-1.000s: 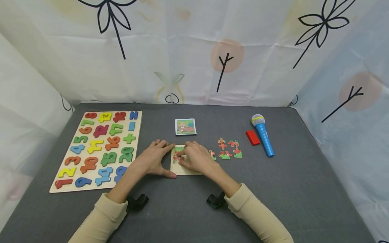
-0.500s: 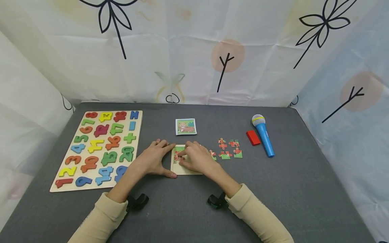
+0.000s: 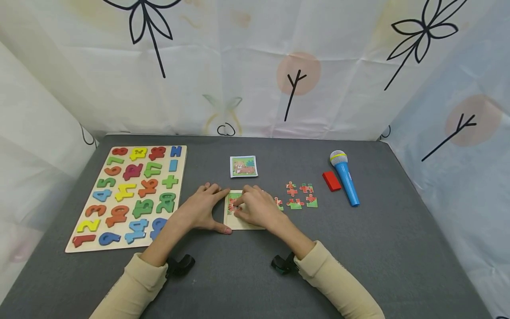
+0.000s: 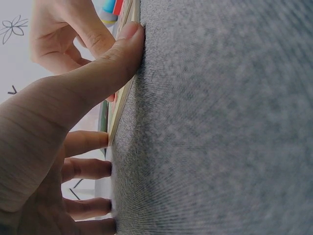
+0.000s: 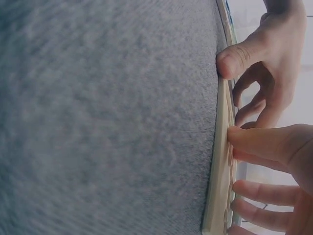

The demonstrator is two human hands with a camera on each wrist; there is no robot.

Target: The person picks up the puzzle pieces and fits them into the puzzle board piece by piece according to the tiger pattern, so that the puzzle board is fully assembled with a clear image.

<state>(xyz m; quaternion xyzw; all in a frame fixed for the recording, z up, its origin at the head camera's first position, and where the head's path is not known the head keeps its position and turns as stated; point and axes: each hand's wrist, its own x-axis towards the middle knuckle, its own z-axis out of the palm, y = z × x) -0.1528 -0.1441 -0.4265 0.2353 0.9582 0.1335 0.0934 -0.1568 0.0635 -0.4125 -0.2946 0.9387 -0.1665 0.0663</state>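
A small wooden jigsaw board [image 3: 245,225] lies flat on the table, with red and green pieces in its left part. My left hand [image 3: 204,206] spans the board's left side, fingers extended. Its thumb and index fingertip touch two corners, which shows in the left wrist view too. Over the board, my right hand [image 3: 259,206] pinches a jigsaw piece against the surface between thumb and index finger; the piece is mostly covered by the fingers. The right wrist view shows both thumbs at the board's edge [image 5: 215,196]. Several loose jigsaw pieces [image 3: 295,204] lie right of the board.
At left lies a large wooden number board [image 3: 119,199] with colourful digits and signs. A picture card [image 3: 243,166] lies behind the jigsaw board. Farther right are a red block [image 3: 331,180] and a blue toy microphone [image 3: 347,178]. Printed cloth walls surround the grey table.
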